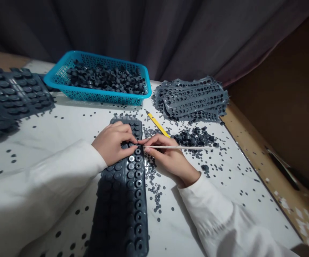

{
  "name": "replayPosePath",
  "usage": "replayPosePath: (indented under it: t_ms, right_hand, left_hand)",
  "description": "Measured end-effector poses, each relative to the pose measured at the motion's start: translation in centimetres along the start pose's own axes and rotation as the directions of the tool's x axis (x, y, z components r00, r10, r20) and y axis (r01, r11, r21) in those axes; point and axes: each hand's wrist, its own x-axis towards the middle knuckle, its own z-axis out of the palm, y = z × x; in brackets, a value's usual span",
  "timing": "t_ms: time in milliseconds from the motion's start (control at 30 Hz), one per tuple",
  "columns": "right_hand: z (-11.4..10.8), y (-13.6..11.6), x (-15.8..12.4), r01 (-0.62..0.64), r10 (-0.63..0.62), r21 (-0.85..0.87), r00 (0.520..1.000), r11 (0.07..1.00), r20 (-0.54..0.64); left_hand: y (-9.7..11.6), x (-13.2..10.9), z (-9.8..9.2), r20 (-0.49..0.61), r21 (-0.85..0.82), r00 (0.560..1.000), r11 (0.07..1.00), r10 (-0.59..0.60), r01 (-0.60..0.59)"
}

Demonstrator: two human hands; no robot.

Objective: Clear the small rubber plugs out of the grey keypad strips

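A long dark grey rubber sheet (124, 178) with rows of round knobs lies lengthwise in front of me. Along its right-hand row the knobs have holes in their tops. My left hand (115, 142) rests on the sheet's upper part, thumb and forefinger closed on its right edge; the small part between the fingertips is mostly hidden. From the right, my right hand (167, 153) meets the same spot, its fingers pinching a thin whitish stick (189, 147) near its left end. The stick lies almost level, pointing right.
Behind stands a blue basket (101, 95) filled with small dark rubber parts. Trimmed perforated sheets (192, 100) are stacked at back right, near a yellow cutter (157, 124) and a heap of dark pieces (194, 137). More knobbed sheets (15, 92) lie left. Small black discs litter the white table.
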Motion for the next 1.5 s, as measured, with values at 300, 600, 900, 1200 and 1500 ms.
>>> replayPosePath:
  t_ms: [300,600,900,1200,1500]
  right_hand:
    - [0.04,0.10,-0.15,0.074,-0.075,-0.111,0.997,0.991,-0.010]
    - [0.05,0.15,-0.34,0.104,-0.106,-0.132,0.994,0.986,-0.001]
    - [0.06,0.28,-0.23,0.182,-0.182,-0.219,0.983,0.959,0.022]
    - [0.29,0.59,-0.24,0.269,-0.264,-0.286,0.963,0.920,0.058]
    - [0.26,0.44,-0.13,0.104,-0.111,-0.103,0.992,0.989,-0.062]
  left_hand:
    - [0.00,0.08,-0.10,0.024,-0.021,1.000,1.000,-0.001,0.002]
    - [-0.19,0.10,0.01,0.040,-0.017,0.999,1.000,-0.020,0.021]
    - [-0.02,0.00,0.17,0.023,-0.020,0.999,0.999,-0.031,0.032]
    - [-0.02,0.17,-0.14,0.043,-0.021,0.999,0.999,-0.028,0.029]
    - [0.14,0.15,0.08,-0.014,-0.028,0.999,0.999,-0.030,0.029]
